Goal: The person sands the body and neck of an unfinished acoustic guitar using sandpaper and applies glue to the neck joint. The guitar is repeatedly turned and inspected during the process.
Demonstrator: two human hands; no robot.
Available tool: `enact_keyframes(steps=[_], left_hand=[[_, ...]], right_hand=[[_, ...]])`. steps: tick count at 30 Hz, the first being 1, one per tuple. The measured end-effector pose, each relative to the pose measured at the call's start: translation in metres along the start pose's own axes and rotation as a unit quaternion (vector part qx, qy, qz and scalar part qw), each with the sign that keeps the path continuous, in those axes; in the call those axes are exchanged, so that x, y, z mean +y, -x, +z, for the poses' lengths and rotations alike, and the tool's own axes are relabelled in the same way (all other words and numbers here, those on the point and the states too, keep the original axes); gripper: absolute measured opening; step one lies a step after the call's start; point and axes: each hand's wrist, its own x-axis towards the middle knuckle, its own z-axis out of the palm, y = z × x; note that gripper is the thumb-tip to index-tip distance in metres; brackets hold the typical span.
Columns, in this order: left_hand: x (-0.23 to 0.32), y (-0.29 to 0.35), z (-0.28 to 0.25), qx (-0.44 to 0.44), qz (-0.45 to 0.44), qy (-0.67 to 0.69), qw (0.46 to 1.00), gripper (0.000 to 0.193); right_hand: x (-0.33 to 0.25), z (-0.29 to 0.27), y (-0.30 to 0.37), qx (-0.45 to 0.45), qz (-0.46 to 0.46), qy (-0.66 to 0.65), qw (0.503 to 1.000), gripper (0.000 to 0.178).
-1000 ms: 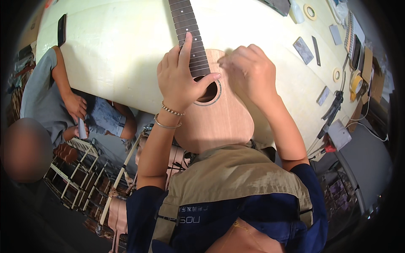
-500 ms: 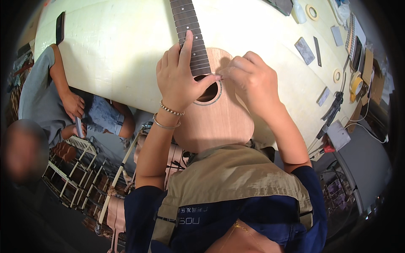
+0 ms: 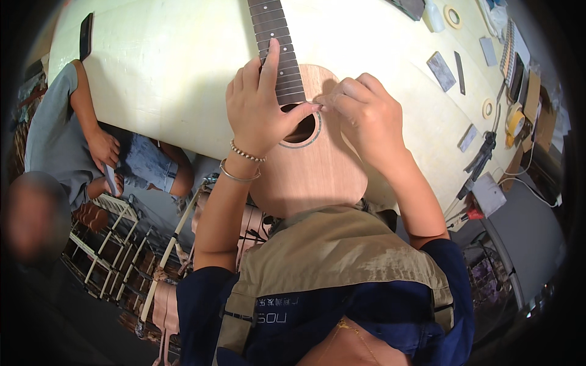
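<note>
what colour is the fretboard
The fretboard is dark brown with pale dots, best seen in the head view.

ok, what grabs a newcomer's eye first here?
Probably the pale wooden guitar in mid-picture, the left hand spread over its dark neck, the right hand just right of its round hole. Then the seated co-worker at left and the yellow tape roll at far right.

The guitar body is smooth matt wood, the apron cloth.
</note>
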Motion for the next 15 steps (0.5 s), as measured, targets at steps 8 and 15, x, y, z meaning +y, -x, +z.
enact_keyframes(steps=[8, 15], left_hand=[[-0.004, 0.004, 0.007, 0.019, 0.007, 0.018, 1.000, 0.099], [-0.005, 0.003, 0.005, 0.018, 0.017, 0.018, 1.000, 0.109]], right_hand=[[0.004, 0.009, -0.015, 0.057, 0.012, 0.001, 0.998, 0.011], [0.007, 0.004, 0.006, 0.020, -0.013, -0.056, 0.998, 0.014]])
